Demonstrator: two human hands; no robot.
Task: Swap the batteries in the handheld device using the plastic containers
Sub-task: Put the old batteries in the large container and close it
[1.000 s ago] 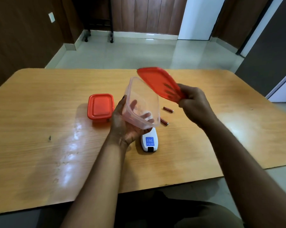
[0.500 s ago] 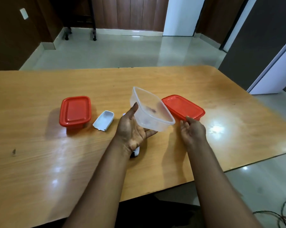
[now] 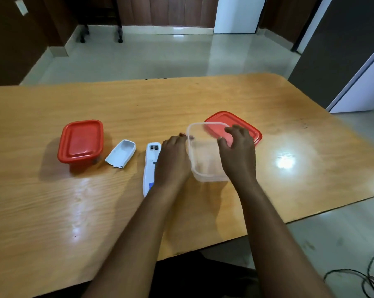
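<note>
Clear, thin-walled plastic container (image 3: 205, 155), lidless, standing on the wooden bench (image 3: 52, 211) right of centre; judged light, a little flexible and slick, so best taken by opposite rims or walls rather than pinched at one corner. Right hand (image 3: 237, 155) curled over its right rim, fingers inside; left hand (image 3: 173, 160) pressed to its left wall, whether gripping or only steadying I cannot tell. Loose red plastic lid (image 3: 246, 127) flat just behind it. White handheld device (image 3: 150, 168), battery bay open, lies left of the left hand; its white battery cover (image 3: 121, 153) further left; closed red-lidded plastic container (image 3: 80, 140) at far left. Small dark-red batteries (image 3: 182, 134) show beyond the left hand, blurred. Half a second ago the clear container was tilted up in the left hand; it now sits level on the bench, with both hands on it.
</note>
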